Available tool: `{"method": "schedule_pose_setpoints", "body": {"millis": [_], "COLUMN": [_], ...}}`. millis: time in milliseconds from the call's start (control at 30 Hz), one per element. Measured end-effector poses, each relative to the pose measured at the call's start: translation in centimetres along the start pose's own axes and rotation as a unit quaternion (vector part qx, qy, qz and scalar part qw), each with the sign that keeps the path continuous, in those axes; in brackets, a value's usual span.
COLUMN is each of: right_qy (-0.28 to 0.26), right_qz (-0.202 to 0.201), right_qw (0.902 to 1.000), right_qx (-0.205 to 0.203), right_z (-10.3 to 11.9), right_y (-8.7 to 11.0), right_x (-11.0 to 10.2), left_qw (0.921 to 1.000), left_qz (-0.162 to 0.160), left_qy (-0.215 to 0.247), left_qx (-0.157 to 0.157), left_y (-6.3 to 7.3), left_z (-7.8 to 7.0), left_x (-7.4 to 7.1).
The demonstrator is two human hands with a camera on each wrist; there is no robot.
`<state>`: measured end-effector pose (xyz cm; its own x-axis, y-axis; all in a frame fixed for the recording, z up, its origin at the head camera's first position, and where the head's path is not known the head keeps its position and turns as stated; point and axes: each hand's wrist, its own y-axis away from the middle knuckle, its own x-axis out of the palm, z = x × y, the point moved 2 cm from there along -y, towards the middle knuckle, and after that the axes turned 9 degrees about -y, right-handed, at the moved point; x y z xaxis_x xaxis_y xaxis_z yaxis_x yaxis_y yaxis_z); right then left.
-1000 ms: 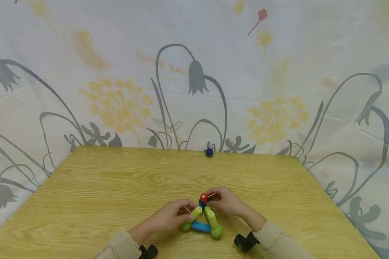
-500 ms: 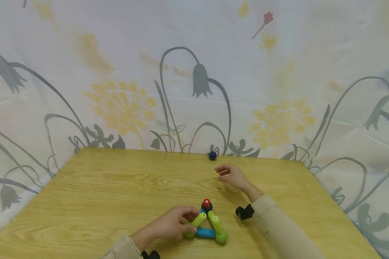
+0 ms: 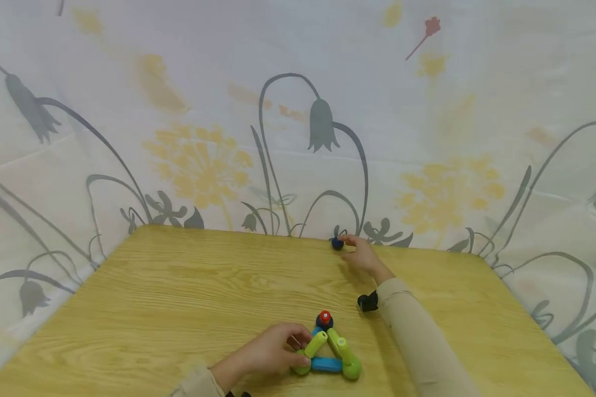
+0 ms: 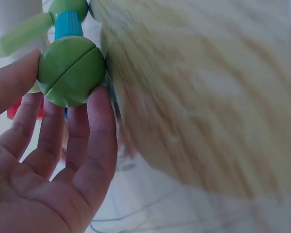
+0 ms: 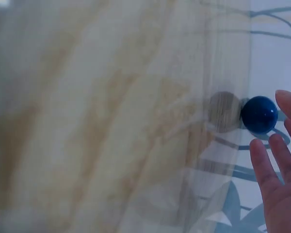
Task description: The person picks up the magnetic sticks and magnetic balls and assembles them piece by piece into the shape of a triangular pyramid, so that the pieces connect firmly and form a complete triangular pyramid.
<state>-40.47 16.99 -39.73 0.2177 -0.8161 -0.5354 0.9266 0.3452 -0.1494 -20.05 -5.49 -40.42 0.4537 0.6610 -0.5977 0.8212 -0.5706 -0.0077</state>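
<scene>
A toy frame of coloured rods and balls lies on the table near me. My left hand (image 3: 280,350) pinches its green ball (image 4: 72,72) between thumb and fingers. A blue rod (image 3: 326,364) joins this ball to another green ball (image 3: 351,368), and light green rods (image 3: 317,343) rise from both. At the far corner a dark blue ball carries a red rod (image 3: 325,316). By the table's far edge, my right hand (image 3: 362,255) reaches round a loose dark blue ball (image 5: 260,115), its fingers spread and not closed on it; contact is unclear.
The wooden table (image 3: 218,286) ends at a hanging cloth (image 3: 203,99) printed with flowers, just behind the loose ball. Black wrist cameras (image 3: 368,301) sit by both sleeves.
My right hand has left the red-rod corner of the frame and moved forward to the loose blue ball. My left hand stays at the frame. The head view has shifted slightly.
</scene>
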Motion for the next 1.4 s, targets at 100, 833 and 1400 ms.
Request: {"method": "schedule_pose_setpoints", "body": {"millis": [100,833,1400], "right_qy": [0.005,0.033,-0.16], "right_qz": [0.011,0.102,0.089], "right_qw": [0.9999,0.994,0.9778], "right_qx": [0.009,-0.023,-0.102], "right_z": [-0.6,0.9,7.9], "right_y": [0.1,7.9,14.8], "right_x": [-0.5,0.3,3.2], "left_qw": [1.0,0.9995,0.9995], "left_qz": [0.005,0.006,-0.003], "left_qy": [0.008,0.031,0.014], "left_qx": [0.003,-0.005,0.027], "left_y": [-0.1,-0.6,-0.1], "left_z": [-0.2,-0.4,-0.4], "left_x": [0.5,0.5,-0.2]}}
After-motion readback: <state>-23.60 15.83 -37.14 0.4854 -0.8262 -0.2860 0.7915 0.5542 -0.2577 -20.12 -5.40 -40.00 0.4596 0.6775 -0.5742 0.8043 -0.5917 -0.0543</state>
